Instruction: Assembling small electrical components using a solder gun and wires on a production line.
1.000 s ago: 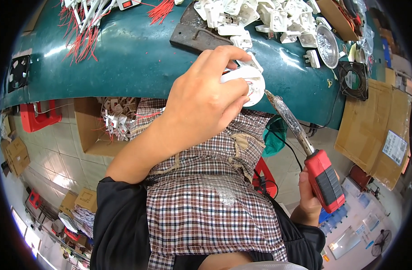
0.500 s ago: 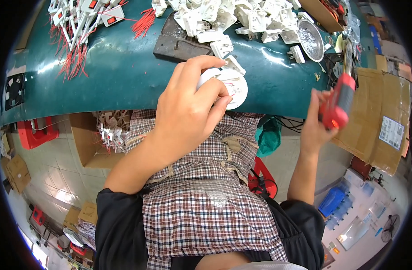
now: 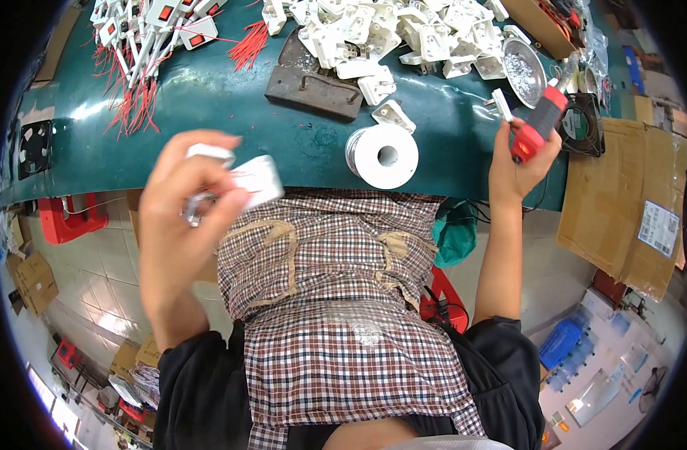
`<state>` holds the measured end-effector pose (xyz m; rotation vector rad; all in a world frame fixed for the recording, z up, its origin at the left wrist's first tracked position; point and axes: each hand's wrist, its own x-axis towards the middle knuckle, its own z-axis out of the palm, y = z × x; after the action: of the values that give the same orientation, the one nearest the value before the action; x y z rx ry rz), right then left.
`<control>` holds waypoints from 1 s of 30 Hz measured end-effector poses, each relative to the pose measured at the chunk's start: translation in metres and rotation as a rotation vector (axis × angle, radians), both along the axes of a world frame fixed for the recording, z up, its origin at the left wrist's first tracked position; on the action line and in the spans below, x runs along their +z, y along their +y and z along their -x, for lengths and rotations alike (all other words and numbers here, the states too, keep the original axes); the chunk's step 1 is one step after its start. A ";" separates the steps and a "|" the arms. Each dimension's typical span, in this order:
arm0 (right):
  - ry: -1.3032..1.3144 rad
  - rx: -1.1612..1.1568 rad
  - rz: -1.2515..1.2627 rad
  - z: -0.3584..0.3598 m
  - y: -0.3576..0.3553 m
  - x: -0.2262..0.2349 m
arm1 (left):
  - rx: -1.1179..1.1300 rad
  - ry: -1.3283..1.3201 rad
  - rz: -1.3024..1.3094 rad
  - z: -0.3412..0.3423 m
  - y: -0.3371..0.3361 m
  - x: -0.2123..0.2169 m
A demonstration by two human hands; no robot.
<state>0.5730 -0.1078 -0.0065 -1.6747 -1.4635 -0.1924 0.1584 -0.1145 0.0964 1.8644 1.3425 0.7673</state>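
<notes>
My left hand [image 3: 182,195] is raised over the table's near edge at the left, blurred by motion, its fingers closed on a white plastic housing [image 3: 259,180] with a bit of thin red wire. On the right, my right hand [image 3: 522,165] grips a soldering iron [image 3: 540,124] by its red and dark grey handle; its tip is hard to make out. Between the hands, a white spool [image 3: 388,155] of silvery wire lies on the table, its flange facing me. Just behind the spool sits a white plug housing [image 3: 394,116].
A dark metal block [image 3: 313,91] with a handle stands behind the spool. White plug housings [image 3: 433,37] are heaped farther back, beside a metal dish [image 3: 523,71]. White switch parts [image 3: 145,45] with red wires lie far left. A small fan [image 3: 583,124] and cardboard [image 3: 621,202] are at right.
My left hand has moved left, away from the spool, carrying the white housing and uncovering the spool. My right hand has shifted slightly left and farther over the table with the soldering iron.
</notes>
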 end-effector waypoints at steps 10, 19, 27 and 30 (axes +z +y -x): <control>0.037 0.514 0.209 0.094 -0.052 0.058 | 0.180 0.942 0.225 0.146 -0.051 -0.060; -0.203 0.582 -0.048 0.128 -0.050 0.066 | 0.386 0.357 0.043 0.102 -0.009 -0.029; -0.266 0.615 0.143 0.138 -0.053 0.069 | 0.548 0.210 -0.128 0.071 0.061 -0.033; -0.169 0.603 0.118 0.134 -0.052 0.069 | 0.619 0.274 -0.335 0.065 0.104 -0.043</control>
<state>0.4386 -0.1602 0.0624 -1.2539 -2.0707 0.0898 0.0933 -0.0101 0.0531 1.8579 2.1260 1.1281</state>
